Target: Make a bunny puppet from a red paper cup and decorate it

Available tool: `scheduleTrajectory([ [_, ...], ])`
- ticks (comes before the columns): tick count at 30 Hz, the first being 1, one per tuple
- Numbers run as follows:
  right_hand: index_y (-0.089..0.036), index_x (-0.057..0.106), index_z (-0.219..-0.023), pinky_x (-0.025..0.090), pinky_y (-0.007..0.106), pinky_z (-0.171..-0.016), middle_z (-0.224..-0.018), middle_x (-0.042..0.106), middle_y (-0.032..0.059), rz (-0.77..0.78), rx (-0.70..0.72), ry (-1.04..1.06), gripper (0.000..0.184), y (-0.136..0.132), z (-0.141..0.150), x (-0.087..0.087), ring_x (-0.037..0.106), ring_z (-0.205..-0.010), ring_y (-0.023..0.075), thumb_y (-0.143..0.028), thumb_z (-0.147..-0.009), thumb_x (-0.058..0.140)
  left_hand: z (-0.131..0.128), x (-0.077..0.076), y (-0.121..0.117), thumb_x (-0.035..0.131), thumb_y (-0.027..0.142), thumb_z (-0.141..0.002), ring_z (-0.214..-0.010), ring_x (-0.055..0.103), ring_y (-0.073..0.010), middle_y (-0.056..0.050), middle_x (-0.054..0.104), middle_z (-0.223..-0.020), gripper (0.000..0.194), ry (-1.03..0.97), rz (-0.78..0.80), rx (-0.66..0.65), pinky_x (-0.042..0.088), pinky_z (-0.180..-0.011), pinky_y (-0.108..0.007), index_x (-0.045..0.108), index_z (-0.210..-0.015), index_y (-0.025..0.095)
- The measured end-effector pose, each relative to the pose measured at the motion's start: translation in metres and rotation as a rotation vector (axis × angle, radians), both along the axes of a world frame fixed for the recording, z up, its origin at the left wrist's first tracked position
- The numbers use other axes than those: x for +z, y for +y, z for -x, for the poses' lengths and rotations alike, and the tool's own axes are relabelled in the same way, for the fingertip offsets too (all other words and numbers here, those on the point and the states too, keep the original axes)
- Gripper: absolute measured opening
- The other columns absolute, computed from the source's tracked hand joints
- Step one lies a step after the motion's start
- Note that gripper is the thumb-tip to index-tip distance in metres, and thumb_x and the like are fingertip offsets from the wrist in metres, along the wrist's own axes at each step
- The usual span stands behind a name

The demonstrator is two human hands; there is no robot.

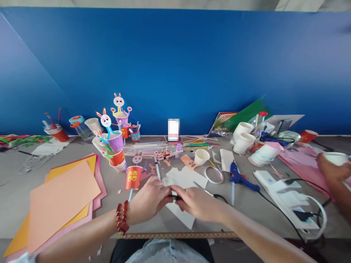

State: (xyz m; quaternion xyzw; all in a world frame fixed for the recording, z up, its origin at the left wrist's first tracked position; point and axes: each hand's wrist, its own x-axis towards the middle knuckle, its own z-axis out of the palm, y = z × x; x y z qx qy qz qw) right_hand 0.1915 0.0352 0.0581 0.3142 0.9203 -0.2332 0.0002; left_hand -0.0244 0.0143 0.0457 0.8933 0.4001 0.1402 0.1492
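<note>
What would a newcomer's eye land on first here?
Probably the tall rabbit-faced paper-cup figures standing left of centre before the blue partition. Next, the red beads on the wrist of the left hand, which meets the right hand at front centre. Off to the right, the blue hot-glue gun stands out beside the white power strip.

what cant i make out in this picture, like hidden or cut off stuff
- Dark object between left hand and right hand, head view: mostly covered by both hands, along with their exact grip.
- White item at the back, head view: pixelated.
- Co-worker's forearm, head view: cut off by the right edge.
</note>
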Motion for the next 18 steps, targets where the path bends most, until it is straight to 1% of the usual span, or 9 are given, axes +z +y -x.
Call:
scheduleTrajectory([
  [2,-0.012,0.041,-0.143,0.027,0.028,-0.050,-0.078,0.074,0.0065,-0.227,0.040,-0.114,0.047,-0.015,-0.005,-0.001,0.068,-0.064,0.0213,-0.022,-0.098,0.049,0.001,0.007,-0.005,0.046,0.034,-0.100,-0.080,0.061,-0.0190,-0.002,0.068,-0.083,0.025,-0.062,0.166,-0.035,0.043,-0.081,-0.033,0.063,-0.089,0.019],
  [3,-0.009,0.041,-0.143,0.025,0.029,-0.049,-0.077,0.074,0.0074,-0.339,0.066,-0.154,0.049,-0.022,-0.007,-0.002,0.068,-0.062,0.0218,-0.020,-0.096,0.051,0.001,0.010,-0.007,0.046,0.035,-0.100,-0.079,0.061,-0.0181,-0.002,0.068,-0.082,0.026,-0.097,0.245,-0.040,0.043,-0.079,-0.031,0.063,-0.088,0.019],
  [4,-0.007,0.042,-0.142,0.025,0.030,-0.049,-0.076,0.073,0.0076,-0.435,0.094,-0.179,0.051,-0.028,-0.009,-0.004,0.068,-0.061,0.0219,-0.017,-0.093,0.054,0.000,0.012,-0.008,0.046,0.036,-0.100,-0.077,0.059,-0.0173,-0.001,0.067,-0.080,0.027,-0.132,0.319,-0.038,0.042,-0.076,-0.029,0.064,-0.088,0.019],
  [6,-0.004,0.045,-0.138,0.025,0.032,-0.048,-0.075,0.072,0.0068,-0.563,0.144,-0.183,0.055,-0.038,-0.012,-0.006,0.066,-0.058,0.0205,-0.008,-0.084,0.057,-0.003,0.016,-0.011,0.047,0.038,-0.099,-0.071,0.055,-0.0153,0.001,0.063,-0.075,0.028,-0.192,0.467,-0.024,0.040,-0.070,-0.026,0.064,-0.087,0.019],
  [8,-0.003,0.047,-0.135,0.028,0.033,-0.048,-0.075,0.071,0.0057,-0.628,0.156,-0.147,0.059,-0.045,-0.015,-0.007,0.065,-0.058,0.0191,-0.004,-0.077,0.057,-0.006,0.019,-0.014,0.050,0.036,-0.096,-0.065,0.049,-0.0130,0.003,0.056,-0.069,0.025,-0.231,0.607,-0.008,0.037,-0.064,-0.024,0.065,-0.086,0.019],
  [12,-0.002,0.048,-0.133,0.032,0.032,-0.047,-0.078,0.071,0.0054,-0.679,0.152,-0.072,0.062,-0.054,-0.019,0.001,0.064,-0.059,0.0185,-0.005,-0.072,0.057,-0.011,0.026,-0.021,0.054,0.029,-0.091,-0.062,0.039,-0.0101,0.006,0.046,-0.066,0.017,-0.307,0.807,0.028,0.031,-0.058,-0.022,0.066,-0.085,0.019],
  [15,0.000,0.049,-0.130,0.034,0.032,-0.048,-0.077,0.071,0.0060,-0.715,0.191,-0.052,0.061,-0.059,-0.022,0.010,0.062,-0.059,0.0183,-0.006,-0.070,0.056,-0.012,0.031,-0.025,0.053,0.025,-0.089,-0.062,0.037,-0.0096,0.006,0.044,-0.065,0.016,-0.334,0.912,0.030,0.030,-0.057,-0.021,0.067,-0.089,0.019],
  [18,0.000,0.049,-0.128,0.033,0.031,-0.047,-0.074,0.070,0.0047,-0.745,0.182,-0.029,0.061,-0.064,-0.024,0.016,0.060,-0.057,0.0175,-0.006,-0.068,0.056,-0.011,0.037,-0.025,0.053,0.032,-0.090,-0.058,0.039,-0.0096,0.006,0.045,-0.062,0.020,-0.326,1.007,0.046,0.031,-0.055,-0.022,0.065,-0.085,0.018],
])
